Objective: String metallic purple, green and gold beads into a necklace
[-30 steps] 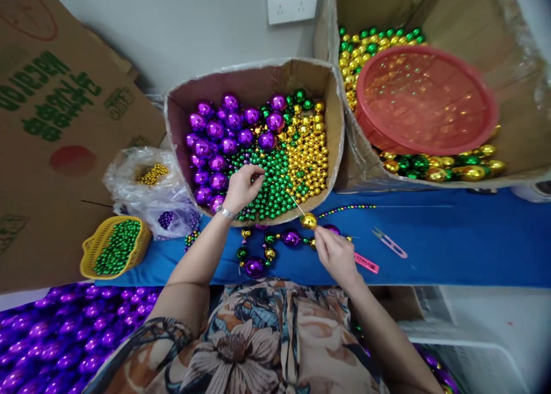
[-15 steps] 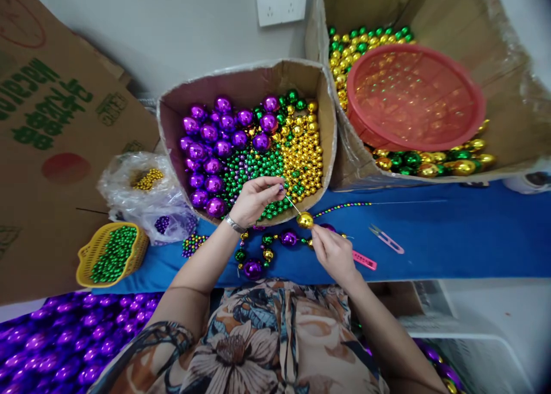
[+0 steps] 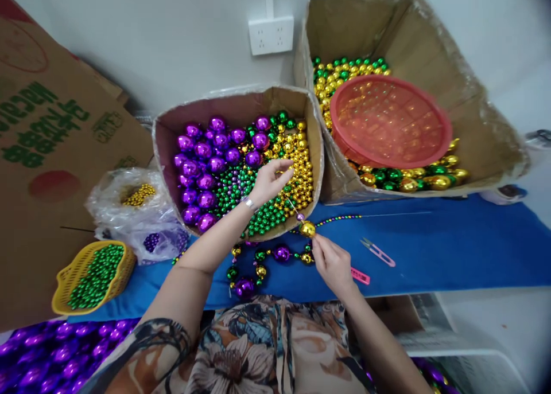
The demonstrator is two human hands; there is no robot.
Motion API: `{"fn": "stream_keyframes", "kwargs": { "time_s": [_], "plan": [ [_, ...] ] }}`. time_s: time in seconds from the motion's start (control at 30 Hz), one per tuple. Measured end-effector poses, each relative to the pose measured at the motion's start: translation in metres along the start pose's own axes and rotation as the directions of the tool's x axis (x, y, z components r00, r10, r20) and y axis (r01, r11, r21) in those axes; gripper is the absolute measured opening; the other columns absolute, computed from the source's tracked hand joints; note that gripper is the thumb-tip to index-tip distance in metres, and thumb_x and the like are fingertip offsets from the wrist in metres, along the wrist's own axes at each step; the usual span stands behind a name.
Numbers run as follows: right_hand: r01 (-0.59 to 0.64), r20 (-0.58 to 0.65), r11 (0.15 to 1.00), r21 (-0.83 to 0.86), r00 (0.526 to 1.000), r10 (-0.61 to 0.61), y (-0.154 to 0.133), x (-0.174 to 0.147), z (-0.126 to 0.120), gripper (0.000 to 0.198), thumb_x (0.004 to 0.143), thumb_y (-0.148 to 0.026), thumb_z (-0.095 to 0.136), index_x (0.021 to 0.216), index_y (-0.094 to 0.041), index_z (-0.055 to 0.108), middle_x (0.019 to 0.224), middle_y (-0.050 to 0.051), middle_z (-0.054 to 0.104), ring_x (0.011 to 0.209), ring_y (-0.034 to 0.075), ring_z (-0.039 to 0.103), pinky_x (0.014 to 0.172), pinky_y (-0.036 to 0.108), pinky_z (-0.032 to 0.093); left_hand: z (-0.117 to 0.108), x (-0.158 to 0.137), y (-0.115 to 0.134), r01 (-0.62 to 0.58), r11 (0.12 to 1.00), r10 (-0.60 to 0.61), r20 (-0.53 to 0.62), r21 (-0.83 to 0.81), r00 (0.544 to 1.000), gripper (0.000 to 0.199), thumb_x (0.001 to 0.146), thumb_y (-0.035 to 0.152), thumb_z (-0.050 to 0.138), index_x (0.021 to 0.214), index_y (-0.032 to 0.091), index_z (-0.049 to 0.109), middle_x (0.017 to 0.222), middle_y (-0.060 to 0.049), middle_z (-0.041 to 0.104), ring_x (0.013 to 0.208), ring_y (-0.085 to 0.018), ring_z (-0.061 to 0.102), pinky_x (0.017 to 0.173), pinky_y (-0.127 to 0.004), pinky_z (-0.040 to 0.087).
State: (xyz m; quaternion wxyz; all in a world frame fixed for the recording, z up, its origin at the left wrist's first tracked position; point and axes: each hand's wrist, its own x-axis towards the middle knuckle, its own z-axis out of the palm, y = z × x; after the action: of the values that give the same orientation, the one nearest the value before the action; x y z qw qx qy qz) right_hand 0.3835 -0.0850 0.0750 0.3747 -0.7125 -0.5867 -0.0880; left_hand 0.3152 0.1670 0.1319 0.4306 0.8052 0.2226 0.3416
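Note:
My right hand [image 3: 333, 265] is closed on a thin, stiff stringing needle just below a large shiny gold bead [image 3: 307, 229]. A small purple bead [image 3: 300, 217] sits above the gold one, and the bare tip slants up to the left. Over the cardboard box of loose beads [image 3: 318, 170] reaches my left hand [image 3: 273, 179], its fingers apart and nothing visible in them, close to the small gold beads [image 3: 305, 179]. Strung purple, green and gold beads [image 3: 282, 253] lie on the blue cloth beneath my hands.
A larger box [image 3: 482, 130] holds gold and green beads and a red basket [image 3: 445, 133]. Pink thread snips [image 3: 379, 252] and a pink-handled tool [image 3: 360, 276] lie rightward. At left are a yellow basket [image 3: 124, 273] of green beads and plastic bags [image 3: 124, 202].
The small purple bead has gone from my left fingers onto the needle, down near the gold bead. My left hand has let go and moved over the gold beads. The view has shifted.

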Motion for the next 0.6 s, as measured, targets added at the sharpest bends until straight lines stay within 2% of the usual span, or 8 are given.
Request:
{"fn": "stream_keyframes", "kwargs": {
  "time_s": [0.07,0.13,0.2,0.3,0.37,0.5,0.53,0.6],
  "plan": [
    [-0.009,-0.001,1.0,0.015,1.0,0.009,0.003,-0.002,-0.001,0.016,0.095,-0.015,0.049,0.102,-0.015,0.063,0.083,0.005,0.073,0.07,0.014,0.068,0.068,0.024,0.05,0.01,0.034,-0.018,-0.049,0.964,0.054,-0.013,0.263,0.998,0.025,0.088,0.024,0.058,0.11,0.014,0.065,0.11,-0.011,0.067,0.099,-0.021,0.064,0.089,-0.036,0.053],
    [-0.022,-0.006,0.999,0.025,1.0,0.022,0.007,-0.005,-0.002,0.015,0.095,-0.015,0.05,0.102,-0.014,0.063,0.083,0.006,0.073,0.07,0.014,0.068,0.068,0.024,0.051,0.019,0.065,-0.031,-0.057,0.873,0.066,0.0,0.484,0.998,0.027,0.086,0.018,0.056,0.112,0.013,0.063,0.113,-0.014,0.064,0.107,-0.026,0.06,0.097,-0.041,0.049],
    [-0.038,-0.013,0.999,0.03,0.999,0.039,0.011,-0.007,-0.004,0.016,0.094,-0.015,0.05,0.103,-0.014,0.063,0.084,0.006,0.073,0.07,0.015,0.069,0.068,0.024,0.052,0.024,0.091,-0.037,-0.078,0.776,0.074,0.032,0.626,0.997,0.032,0.084,0.012,0.054,0.115,0.011,0.062,0.116,-0.017,0.061,0.113,-0.03,0.054,0.102,-0.045,0.044],
    [-0.062,-0.012,0.997,0.039,0.998,0.063,0.016,-0.01,-0.006,0.016,0.095,-0.015,0.05,0.104,-0.015,0.063,0.085,0.006,0.073,0.07,0.015,0.069,0.067,0.024,0.052,0.026,0.125,-0.036,-0.099,0.689,0.092,0.049,0.718,0.995,0.04,0.083,0.006,0.048,0.122,0.006,0.056,0.126,-0.021,0.054,0.12,-0.032,0.047,0.106,-0.045,0.037],
    [-0.07,-0.008,0.996,0.053,0.998,0.07,0.017,-0.009,-0.006,0.017,0.095,-0.015,0.049,0.103,-0.016,0.063,0.085,0.007,0.073,0.069,0.015,0.069,0.067,0.024,0.053,0.025,0.145,-0.032,-0.057,0.668,0.062,0.02,0.742,0.998,0.045,0.083,0.005,0.048,0.128,0.002,0.049,0.131,-0.024,0.048,0.122,-0.034,0.044,0.107,-0.046,0.034],
    [-0.081,-0.005,0.995,0.059,0.997,0.081,0.017,-0.006,-0.002,0.018,0.096,-0.016,0.047,0.103,-0.017,0.063,0.084,0.007,0.073,0.069,0.016,0.07,0.068,0.026,0.055,0.023,0.177,-0.027,0.122,0.616,-0.114,-0.065,0.778,0.991,0.048,0.084,0.013,0.054,0.13,0.003,0.044,0.135,-0.027,0.039,0.123,-0.038,0.042,0.102,-0.048,0.035],
    [-0.083,-0.006,0.995,0.062,0.996,0.084,0.016,-0.005,-0.001,0.019,0.096,-0.016,0.046,0.103,-0.017,0.063,0.083,0.007,0.073,0.069,0.016,0.07,0.067,0.026,0.055,0.023,0.182,-0.028,0.147,0.596,-0.164,-0.06,0.79,0.985,0.048,0.085,0.016,0.053,0.131,0.004,0.043,0.136,-0.027,0.037,0.124,-0.04,0.041,0.101,-0.049,0.036],
    [-0.083,-0.006,0.994,0.075,0.996,0.084,0.016,-0.005,0.001,0.019,0.096,-0.016,0.046,0.104,-0.017,0.064,0.082,0.006,0.073,0.07,0.016,0.07,0.066,0.025,0.055,0.023,0.187,-0.03,0.121,0.572,-0.246,0.029,0.812,0.969,0.047,0.088,0.02,0.051,0.132,0.006,0.042,0.138,-0.028,0.034,0.126,-0.041,0.039,0.101,-0.051,0.034]
  ]
}}
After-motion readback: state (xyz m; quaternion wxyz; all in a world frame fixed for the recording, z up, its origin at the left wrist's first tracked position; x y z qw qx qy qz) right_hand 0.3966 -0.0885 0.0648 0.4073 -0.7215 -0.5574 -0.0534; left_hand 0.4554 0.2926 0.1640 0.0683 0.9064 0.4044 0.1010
